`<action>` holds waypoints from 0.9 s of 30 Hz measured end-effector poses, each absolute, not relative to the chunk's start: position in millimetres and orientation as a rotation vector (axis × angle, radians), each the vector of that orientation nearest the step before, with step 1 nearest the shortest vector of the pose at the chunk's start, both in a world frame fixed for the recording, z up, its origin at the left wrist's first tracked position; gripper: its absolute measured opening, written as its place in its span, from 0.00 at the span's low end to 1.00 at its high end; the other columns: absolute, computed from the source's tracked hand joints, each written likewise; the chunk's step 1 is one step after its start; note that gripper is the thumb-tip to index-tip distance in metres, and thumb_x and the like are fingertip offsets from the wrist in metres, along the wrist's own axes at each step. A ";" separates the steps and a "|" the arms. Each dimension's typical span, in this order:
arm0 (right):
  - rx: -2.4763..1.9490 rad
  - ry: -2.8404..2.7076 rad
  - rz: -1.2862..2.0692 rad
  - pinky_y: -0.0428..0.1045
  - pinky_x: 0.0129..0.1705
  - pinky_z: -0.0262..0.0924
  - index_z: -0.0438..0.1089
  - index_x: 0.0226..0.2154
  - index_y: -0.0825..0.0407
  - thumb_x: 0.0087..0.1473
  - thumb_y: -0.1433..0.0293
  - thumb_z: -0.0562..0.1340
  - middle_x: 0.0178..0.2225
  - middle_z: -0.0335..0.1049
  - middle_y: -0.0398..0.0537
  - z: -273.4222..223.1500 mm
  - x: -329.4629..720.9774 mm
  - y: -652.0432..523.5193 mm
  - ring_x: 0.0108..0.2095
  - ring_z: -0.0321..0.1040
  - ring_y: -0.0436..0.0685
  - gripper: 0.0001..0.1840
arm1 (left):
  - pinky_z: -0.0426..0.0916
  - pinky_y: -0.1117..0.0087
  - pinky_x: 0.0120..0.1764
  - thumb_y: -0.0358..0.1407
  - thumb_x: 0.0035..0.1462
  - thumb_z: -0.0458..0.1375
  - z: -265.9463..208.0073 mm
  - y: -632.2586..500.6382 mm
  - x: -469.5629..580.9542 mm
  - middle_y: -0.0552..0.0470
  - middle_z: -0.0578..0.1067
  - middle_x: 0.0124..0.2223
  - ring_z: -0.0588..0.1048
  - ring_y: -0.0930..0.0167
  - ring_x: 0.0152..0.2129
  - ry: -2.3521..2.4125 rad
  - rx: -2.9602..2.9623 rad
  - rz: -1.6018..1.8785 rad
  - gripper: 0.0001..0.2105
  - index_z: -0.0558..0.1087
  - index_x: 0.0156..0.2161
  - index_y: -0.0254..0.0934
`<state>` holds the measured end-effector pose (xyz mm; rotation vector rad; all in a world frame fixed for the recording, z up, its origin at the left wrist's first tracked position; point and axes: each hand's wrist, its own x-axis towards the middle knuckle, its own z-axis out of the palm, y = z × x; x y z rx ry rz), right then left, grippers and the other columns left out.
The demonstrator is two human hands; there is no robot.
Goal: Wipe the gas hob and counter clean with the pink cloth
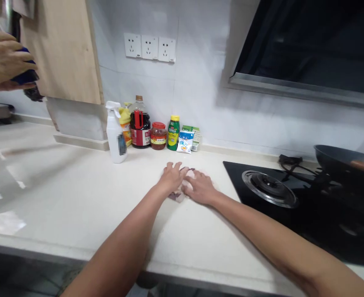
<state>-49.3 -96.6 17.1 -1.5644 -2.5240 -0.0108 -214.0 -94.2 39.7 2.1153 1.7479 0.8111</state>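
On the white countertop (120,206), a crumpled pale cloth (178,198) with dark patches lies beneath both of my hands. My left hand (173,179) rests palm down on its left side, fingers stretched forward and apart. From the right, my right hand (202,189) presses on the same cloth, its fingers spread and its thumb pointing toward the left hand. Much of the cloth is hidden under the palms.
Along the wall stand a white spray bottle (115,134), a dark sauce jug (140,128), a red-lidded jar (158,137), a green bottle (173,134) and a blue-white packet (185,142). Right: gas hob (247,198), wok (339,159). Upper left: another person's hand (5,57) holding something blue.
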 end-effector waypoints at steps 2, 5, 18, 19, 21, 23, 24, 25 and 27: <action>-1.396 -2.578 0.058 0.68 0.60 0.47 0.63 0.62 0.38 0.64 0.50 0.54 0.63 0.54 0.57 16.6 -44.1 -136.9 0.64 0.49 0.70 0.26 | 0.62 0.55 0.57 0.52 0.67 0.42 39.0 -93.5 -214.7 0.38 0.71 0.60 0.69 0.53 0.57 1.765 2.121 0.723 0.28 0.66 0.63 0.39; -1.237 -2.630 0.200 0.68 0.60 0.47 0.67 0.58 0.38 0.60 0.50 0.59 0.61 0.53 0.56 18.1 -31.6 -195.4 0.62 0.49 0.72 0.26 | 0.60 0.49 0.57 0.53 0.64 0.45 36.3 -95.7 -211.2 0.38 0.74 0.56 0.68 0.49 0.57 1.787 2.149 0.603 0.26 0.74 0.56 0.41; -0.586 -2.808 0.135 0.63 0.60 0.53 0.69 0.54 0.45 0.53 0.54 0.68 0.58 0.61 0.55 16.7 -55.6 -147.7 0.58 0.57 0.66 0.29 | 0.68 0.66 0.51 0.53 0.66 0.39 39.6 -81.2 -218.6 0.47 0.78 0.55 0.76 0.62 0.51 1.590 2.141 0.661 0.29 0.76 0.52 0.40; -0.609 -2.799 0.120 0.63 0.59 0.54 0.68 0.55 0.46 0.54 0.54 0.67 0.58 0.63 0.55 15.8 -58.1 -131.3 0.58 0.58 0.66 0.29 | 0.69 0.67 0.50 0.53 0.67 0.39 39.7 -80.7 -219.8 0.47 0.79 0.54 0.77 0.62 0.50 1.582 2.144 0.658 0.29 0.77 0.50 0.39; -0.648 -2.772 0.084 0.62 0.59 0.54 0.65 0.58 0.48 0.56 0.56 0.65 0.58 0.64 0.55 15.1 -59.3 -99.1 0.57 0.60 0.66 0.30 | 0.69 0.66 0.51 0.53 0.67 0.40 38.4 -81.4 -220.4 0.47 0.79 0.54 0.77 0.62 0.50 1.601 2.150 0.646 0.28 0.77 0.50 0.40; -0.706 -2.736 0.040 0.60 0.59 0.54 0.63 0.60 0.51 0.58 0.59 0.63 0.58 0.65 0.56 14.9 -55.2 -68.3 0.57 0.60 0.65 0.30 | 0.66 0.61 0.54 0.52 0.66 0.43 35.5 -83.5 -218.4 0.48 0.75 0.59 0.74 0.59 0.54 1.662 2.151 0.634 0.25 0.75 0.55 0.43; -0.763 -2.724 0.015 0.59 0.59 0.54 0.62 0.61 0.51 0.59 0.59 0.61 0.58 0.66 0.55 14.9 -51.3 -53.8 0.57 0.61 0.64 0.30 | 0.64 0.57 0.56 0.51 0.66 0.45 33.7 -84.9 -216.7 0.47 0.72 0.62 0.71 0.56 0.57 1.701 2.147 0.632 0.24 0.72 0.59 0.45; -0.859 -2.712 -0.011 0.57 0.59 0.54 0.62 0.61 0.51 0.60 0.58 0.60 0.57 0.67 0.54 14.9 -46.2 -39.8 0.57 0.61 0.62 0.29 | 0.61 0.53 0.58 0.50 0.65 0.47 31.9 -86.5 -214.7 0.46 0.68 0.65 0.69 0.53 0.59 1.740 2.149 0.621 0.24 0.68 0.62 0.47; -1.124 -2.669 -0.055 0.55 0.59 0.53 0.63 0.60 0.48 0.62 0.55 0.58 0.58 0.66 0.51 15.2 -32.7 -14.0 0.57 0.61 0.61 0.28 | 0.57 0.46 0.58 0.51 0.64 0.49 28.9 -89.9 -210.6 0.44 0.65 0.67 0.66 0.49 0.60 1.801 2.182 0.561 0.26 0.64 0.65 0.49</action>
